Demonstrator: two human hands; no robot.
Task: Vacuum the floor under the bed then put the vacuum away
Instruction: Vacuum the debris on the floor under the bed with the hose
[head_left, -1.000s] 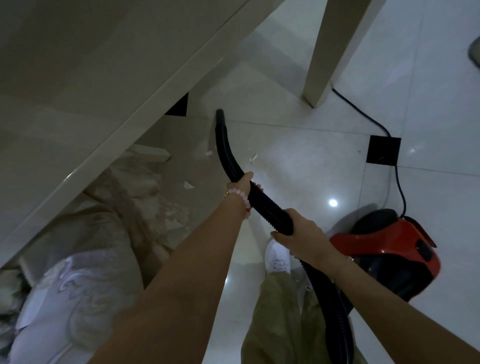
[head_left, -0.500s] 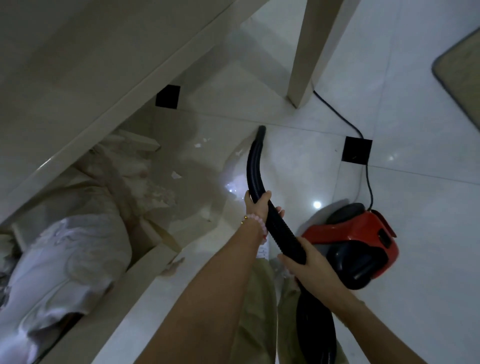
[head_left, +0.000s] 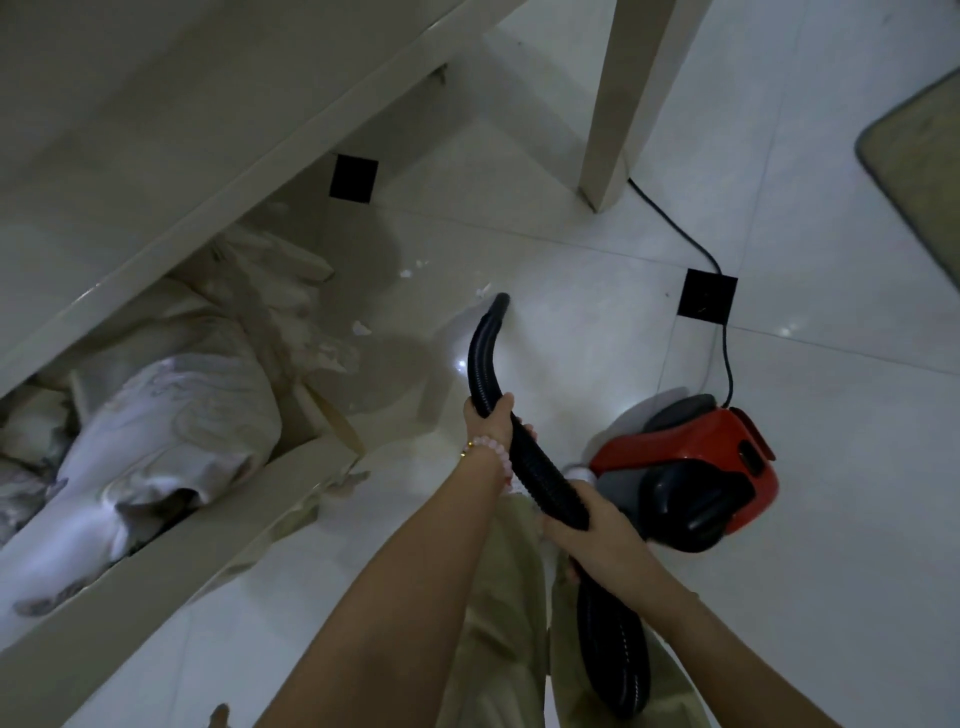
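Black ribbed plastic vacuum hose (head_left: 540, 467), light and bendy, is gripped by both closed hands, left hand (head_left: 491, 421) farther, right hand (head_left: 587, 525) nearer, its tip on white tile floor (head_left: 597, 338) near paper scraps (head_left: 361, 328); red canister vacuum (head_left: 691, 467) sits right.

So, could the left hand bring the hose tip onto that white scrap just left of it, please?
Probably yes: the left hand grips the hose behind its tip, and only bare tile lies between the tip and the white scrap.
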